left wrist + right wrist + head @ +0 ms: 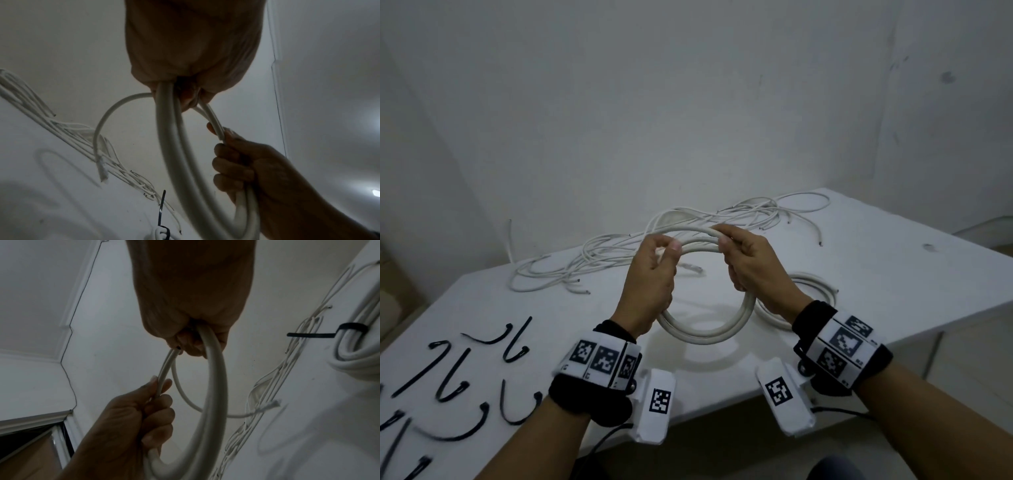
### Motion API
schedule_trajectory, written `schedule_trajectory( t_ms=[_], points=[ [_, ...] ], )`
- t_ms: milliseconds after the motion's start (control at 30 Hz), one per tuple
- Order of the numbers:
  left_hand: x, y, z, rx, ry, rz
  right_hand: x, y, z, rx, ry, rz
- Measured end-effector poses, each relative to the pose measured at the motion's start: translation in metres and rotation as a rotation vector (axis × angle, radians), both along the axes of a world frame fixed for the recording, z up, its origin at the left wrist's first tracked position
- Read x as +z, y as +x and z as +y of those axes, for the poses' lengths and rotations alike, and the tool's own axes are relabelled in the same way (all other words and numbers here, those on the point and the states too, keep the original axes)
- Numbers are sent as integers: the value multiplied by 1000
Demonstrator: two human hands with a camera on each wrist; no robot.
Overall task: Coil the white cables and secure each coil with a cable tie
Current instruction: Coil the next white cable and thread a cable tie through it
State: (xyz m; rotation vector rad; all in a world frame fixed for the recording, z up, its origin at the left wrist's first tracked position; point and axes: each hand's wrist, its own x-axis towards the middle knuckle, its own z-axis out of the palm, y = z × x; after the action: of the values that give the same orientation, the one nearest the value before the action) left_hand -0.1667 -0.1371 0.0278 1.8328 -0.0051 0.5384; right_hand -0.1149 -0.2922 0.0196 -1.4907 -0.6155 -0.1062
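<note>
Table: loose cables at rear; cable ties front-left; tied coil right, behind right hand; held coil centre, btwn both hands, left hand on its left side.

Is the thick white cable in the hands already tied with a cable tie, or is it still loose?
Still loose: both hands hold the thick white cable coil, with no black tie visible round it.

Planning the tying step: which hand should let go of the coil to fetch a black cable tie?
Probably the left hand: the loose cable ties lie on the table's left side, right beside it. The right hand already grips the coil and could hold it alone.
</note>
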Motion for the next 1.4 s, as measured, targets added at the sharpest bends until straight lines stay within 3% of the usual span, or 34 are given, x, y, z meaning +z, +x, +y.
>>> schedule_trajectory(
  t_ms=[133,233,367,533,667,833,900,967,1033,1067,1267,1400],
  points=[
    [-3,3,-6,139,360,-79,3,4,-8,3,-8,27],
    [-2,7,-11,213,530,-124,3,5,-10,-12,-1,27],
    [1,11,-11,256,608,-204,7,8,-12,-54,-34,-87],
    [10,13,-9,281,683,-188,23,9,-15,-60,-260,-140],
    [17,11,-11,355,756,-208,29,10,-9,-101,-275,-197],
    [28,9,-3,490,1091,-152,25,14,-4,-138,-234,-272],
    [34,6,1,533,1211,-214,26,14,-3,-157,-232,-308],
    [41,4,3,363,1013,-168,29,16,-2,-170,-219,-349],
    [45,4,8,86,642,-8,33,17,0,-185,-215,-402],
    [45,3,9,32,514,-3,35,17,1,-190,-215,-423],
    [48,-2,6,-87,-129,-119,46,17,12,-176,-208,-465],
    [51,-3,8,-86,-237,-100,53,17,18,-159,-267,-454]
  ],
)
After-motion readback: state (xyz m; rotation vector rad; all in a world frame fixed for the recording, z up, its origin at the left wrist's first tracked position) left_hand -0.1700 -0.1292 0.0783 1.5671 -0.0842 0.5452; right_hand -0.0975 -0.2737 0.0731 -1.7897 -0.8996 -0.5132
